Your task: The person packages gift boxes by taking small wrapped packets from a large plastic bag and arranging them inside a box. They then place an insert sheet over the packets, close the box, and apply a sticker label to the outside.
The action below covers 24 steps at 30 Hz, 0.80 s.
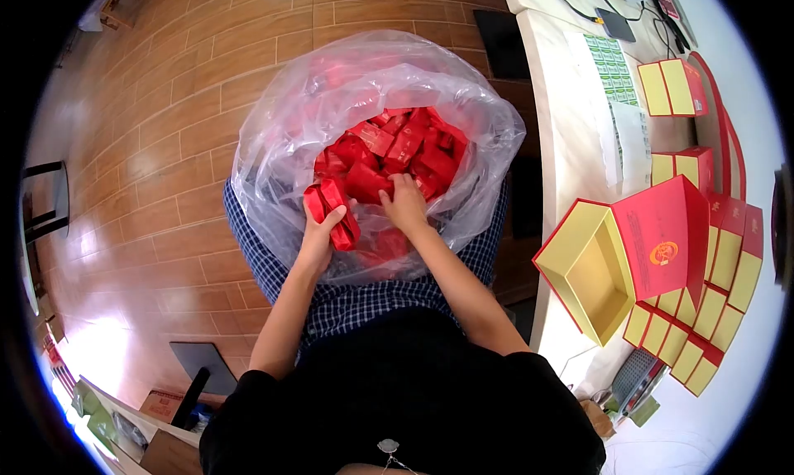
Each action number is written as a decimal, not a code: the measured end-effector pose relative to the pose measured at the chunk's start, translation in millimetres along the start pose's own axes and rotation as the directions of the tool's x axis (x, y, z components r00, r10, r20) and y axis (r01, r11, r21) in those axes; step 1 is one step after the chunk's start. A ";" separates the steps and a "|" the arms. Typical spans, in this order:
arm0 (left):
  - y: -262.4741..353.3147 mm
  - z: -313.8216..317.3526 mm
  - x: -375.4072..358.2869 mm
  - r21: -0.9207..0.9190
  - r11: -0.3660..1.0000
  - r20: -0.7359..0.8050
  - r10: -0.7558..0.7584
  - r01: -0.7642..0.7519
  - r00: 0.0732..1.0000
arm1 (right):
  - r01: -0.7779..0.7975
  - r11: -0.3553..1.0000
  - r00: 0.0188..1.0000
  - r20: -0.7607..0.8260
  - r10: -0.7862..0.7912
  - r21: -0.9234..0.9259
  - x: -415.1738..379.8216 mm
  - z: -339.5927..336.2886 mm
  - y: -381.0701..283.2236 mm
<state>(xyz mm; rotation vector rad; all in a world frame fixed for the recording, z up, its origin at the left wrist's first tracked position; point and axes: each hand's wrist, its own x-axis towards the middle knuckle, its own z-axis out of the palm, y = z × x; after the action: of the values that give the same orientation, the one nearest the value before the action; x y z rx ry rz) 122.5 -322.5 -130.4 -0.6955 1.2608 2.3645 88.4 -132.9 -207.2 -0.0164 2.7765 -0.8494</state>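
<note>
A large clear plastic bag (273, 136) stands between my knees, its mouth open and full of shiny red foil packets (405, 144). In my left hand (319, 233), at the near left of the bag's mouth, are a couple of long red packets (332, 206), held between thumb and fingers. My right hand (405, 205) reaches into the mouth, its thumb and fingers closed at the right edge of another red packet (366, 183) on top of the pile. Part of the right fingertips is hidden among the packets.
On the white table (571, 144) at right lies an open red box (589, 272) with a yellow inside. Stacked red and yellow boxes (711, 309) stand behind it. Green printed sheets (609, 69) and cables (653, 16) lie farther along. Wooden-look floor (157, 185) stretches left.
</note>
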 end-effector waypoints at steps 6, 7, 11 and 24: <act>8.6 12.1 0.8 -0.011 1.000 0.002 -0.023 0.023 1.000 | -0.253 0.624 0.952 0.076 0.297 0.739 -20.0 -42.1 8.3; 8.9 15.4 2.0 -0.006 1.000 0.009 -0.011 0.011 1.000 | -0.358 0.491 0.925 0.229 0.305 0.794 -25.1 -70.4 -7.8; 13.4 24.1 4.0 -0.071 0.993 0.129 -0.089 0.099 0.988 | -0.060 0.726 0.998 0.053 0.033 0.685 -44.8 -90.2 -31.1; 23.0 56.8 -17.1 -0.101 0.995 0.182 0.032 -0.014 0.983 | -0.299 0.167 0.949 0.274 0.155 0.940 -54.9 -115.8 -68.4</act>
<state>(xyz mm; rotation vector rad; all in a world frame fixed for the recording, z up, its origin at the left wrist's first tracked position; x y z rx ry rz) 110.0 -288.3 -78.2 -0.4809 1.0858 2.4596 111.3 -121.6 -64.1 0.5480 1.5014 -2.2453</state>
